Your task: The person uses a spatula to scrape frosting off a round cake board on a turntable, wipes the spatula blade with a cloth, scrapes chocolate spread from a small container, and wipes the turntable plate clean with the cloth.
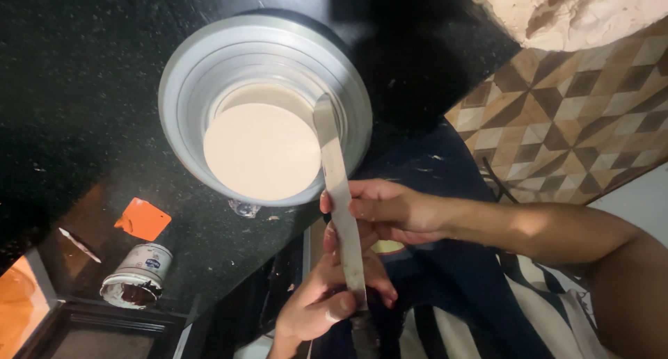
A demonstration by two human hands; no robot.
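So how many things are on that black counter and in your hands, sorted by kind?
Round metal cake pan with pale batter: 1
Long metal spatula, held by both the left hand and the right hand: 1
Orange scraper: 1
Small open tub: 1
Thin stick-like utensil: 1
Total: 5

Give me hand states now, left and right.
Left hand: closed on the handle end of the palette knife.
Right hand: fingers pinching the knife's blade.

Black speckled counter [83, 74], patterned tiles [577, 115]
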